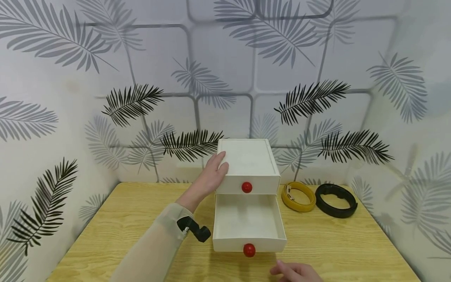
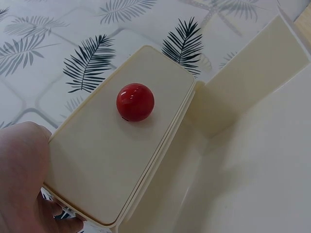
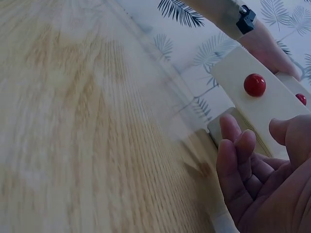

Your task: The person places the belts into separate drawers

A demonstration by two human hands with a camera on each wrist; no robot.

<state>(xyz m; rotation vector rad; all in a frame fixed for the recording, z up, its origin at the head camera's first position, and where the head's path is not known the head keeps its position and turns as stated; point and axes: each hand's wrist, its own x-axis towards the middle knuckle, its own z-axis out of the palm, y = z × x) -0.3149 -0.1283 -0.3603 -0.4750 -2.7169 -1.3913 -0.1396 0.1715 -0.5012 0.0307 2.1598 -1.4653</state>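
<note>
A white two-drawer box [image 1: 246, 156] stands on the table, its upper drawer closed and its lower drawer [image 1: 246, 219] pulled out with nothing inside. Each drawer front carries a round red knob [image 1: 249, 250]. My left hand [image 1: 211, 174] holds the box at its upper left edge; in the left wrist view, fingers [image 2: 68, 224] wrap round the side beside the upper drawer front [image 2: 97, 160]. In front of the lower drawer, my right hand [image 1: 296, 272] hovers with loosely bent fingers and nothing in them. The right wrist view shows that hand [image 3: 267, 179] close to the drawer front, apart from the knob [image 3: 254, 85].
On the table's right side lie a coiled yellow belt [image 1: 298, 197] and a coiled black belt [image 1: 336, 200]. The wooden table [image 1: 141, 219] meets a leaf-patterned wall [image 1: 225, 78] behind. A black wrist camera [image 1: 193, 228] is strapped to my left sleeve.
</note>
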